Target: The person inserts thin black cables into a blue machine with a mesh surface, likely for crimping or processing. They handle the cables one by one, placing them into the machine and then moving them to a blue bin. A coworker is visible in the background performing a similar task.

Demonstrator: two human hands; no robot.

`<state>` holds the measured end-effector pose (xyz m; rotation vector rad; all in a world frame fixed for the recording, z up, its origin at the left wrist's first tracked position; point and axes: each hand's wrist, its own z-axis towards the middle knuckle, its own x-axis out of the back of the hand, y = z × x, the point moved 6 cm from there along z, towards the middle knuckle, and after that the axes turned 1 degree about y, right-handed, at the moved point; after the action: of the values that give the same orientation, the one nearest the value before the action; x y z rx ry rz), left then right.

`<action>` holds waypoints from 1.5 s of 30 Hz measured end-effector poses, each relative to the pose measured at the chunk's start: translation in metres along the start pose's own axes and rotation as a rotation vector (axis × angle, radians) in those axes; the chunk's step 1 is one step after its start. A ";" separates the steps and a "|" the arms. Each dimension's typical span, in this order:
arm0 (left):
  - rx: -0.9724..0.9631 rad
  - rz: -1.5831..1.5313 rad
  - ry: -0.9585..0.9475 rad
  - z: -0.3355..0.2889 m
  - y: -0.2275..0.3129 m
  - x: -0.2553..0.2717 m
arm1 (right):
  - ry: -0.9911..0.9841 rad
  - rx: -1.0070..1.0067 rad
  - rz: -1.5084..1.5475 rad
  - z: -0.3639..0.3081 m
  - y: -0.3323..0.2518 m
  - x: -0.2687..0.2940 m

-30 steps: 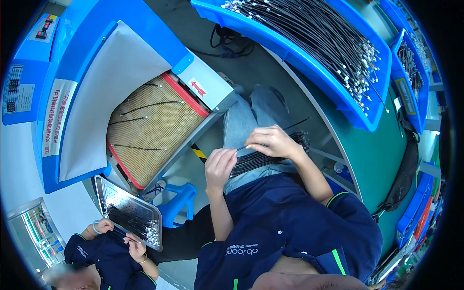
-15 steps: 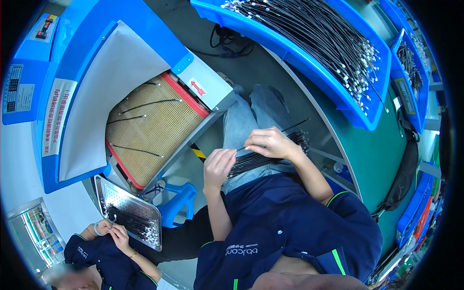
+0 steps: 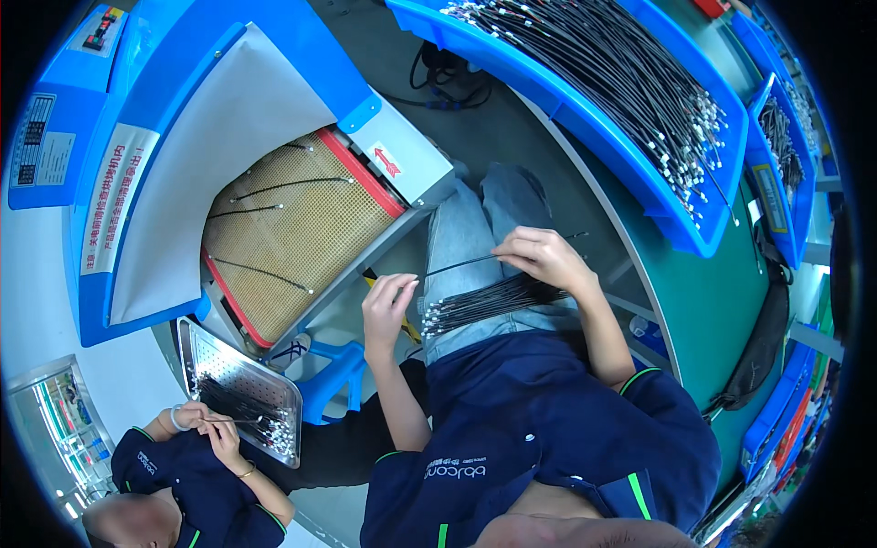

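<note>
A thin black cable (image 3: 461,264) stretches between my hands above my lap. The fingertips of my left hand (image 3: 387,309) are pinched together at its left end. Farther along, my right hand (image 3: 546,259) is closed on the same cable, and a short length sticks out beyond it to the right. Across my thighs, just below the held cable, lies a bundle of black cables (image 3: 498,302) with small pale connectors at its left end. My right hand and wrist hide part of the bundle's right end.
Left of my legs, a blue machine has a mesh conveyor belt (image 3: 274,237) carrying several spaced cables. A co-worker at lower left handles cables over a metal tray (image 3: 290,402), near a blue stool (image 3: 331,379). A blue bin (image 3: 548,105) full of cables stands on the green table (image 3: 681,292).
My hands have moved apart, the left one leftward and the right one slightly up, showing more cable between them. The bundle's connector end is now uncovered. The whole view has shifted slightly.
</note>
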<state>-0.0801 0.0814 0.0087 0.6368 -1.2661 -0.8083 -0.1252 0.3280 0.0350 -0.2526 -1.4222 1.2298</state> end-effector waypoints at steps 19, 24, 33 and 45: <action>0.593 -1.396 0.300 -0.027 -0.008 -0.108 | -0.015 -0.107 -0.033 0.015 -0.014 -0.030; 0.632 -1.299 0.316 -0.032 -0.016 -0.097 | -0.053 -0.074 -0.137 0.018 -0.015 -0.025; 0.648 -1.330 0.361 -0.036 -0.021 -0.097 | -0.064 -0.046 -0.080 0.025 -0.017 -0.030; 0.587 -1.295 0.300 -0.029 -0.023 -0.062 | 0.001 -0.151 0.029 0.010 -0.003 -0.004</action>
<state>-0.0619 0.1181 -0.0502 2.0711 -0.6827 -1.2872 -0.1305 0.3189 0.0373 -0.3782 -1.5169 1.1463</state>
